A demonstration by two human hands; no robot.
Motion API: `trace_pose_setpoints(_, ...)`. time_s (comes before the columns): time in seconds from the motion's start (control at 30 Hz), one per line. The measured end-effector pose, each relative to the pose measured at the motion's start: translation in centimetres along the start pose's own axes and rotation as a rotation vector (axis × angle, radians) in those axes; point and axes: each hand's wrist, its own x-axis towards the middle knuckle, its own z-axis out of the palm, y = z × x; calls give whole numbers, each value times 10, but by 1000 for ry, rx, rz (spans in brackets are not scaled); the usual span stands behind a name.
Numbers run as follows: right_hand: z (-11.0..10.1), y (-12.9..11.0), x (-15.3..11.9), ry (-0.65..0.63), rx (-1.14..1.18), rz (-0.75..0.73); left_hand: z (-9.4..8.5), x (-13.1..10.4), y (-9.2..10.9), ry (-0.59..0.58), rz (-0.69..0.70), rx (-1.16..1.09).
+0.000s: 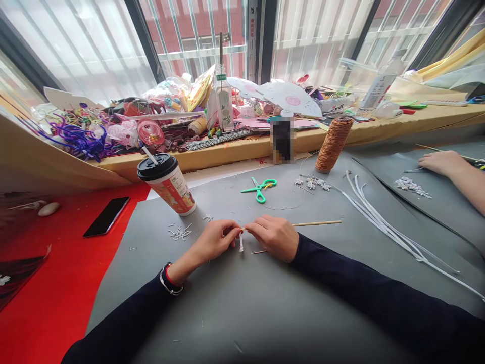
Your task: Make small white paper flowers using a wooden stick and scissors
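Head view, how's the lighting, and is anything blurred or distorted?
Head view: bright daylight washes out the tall dark-framed windows; head view: the black-lidded paper cup and brown cylindrical thread spool lean outward, likely wide-angle distortion; head view: one dark object is pixelated.

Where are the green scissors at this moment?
In the head view, the green scissors lie on the grey mat near the centre, beyond the right hand, right of the paper cup and left of the brown spool.

Craft workshop: twine cone, green scissors
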Motion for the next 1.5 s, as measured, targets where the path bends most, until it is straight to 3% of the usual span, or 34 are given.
trace_pose_setpoints(0.43,0,4,-2,28,3,-8,-4,1,1,-59,-47,-62)
trace_pose_setpoints(0.67,0,5,-3,17,26,-1,0,0,4,-18,-61,9)
trace_pose_setpoints(1.1,0,2,-1,-46,117,93,0,0,-2,-5,-34,-67)
trace_pose_setpoints(1.5,-1,2,0,45,55,68,5,-2,2,80,-22,20)
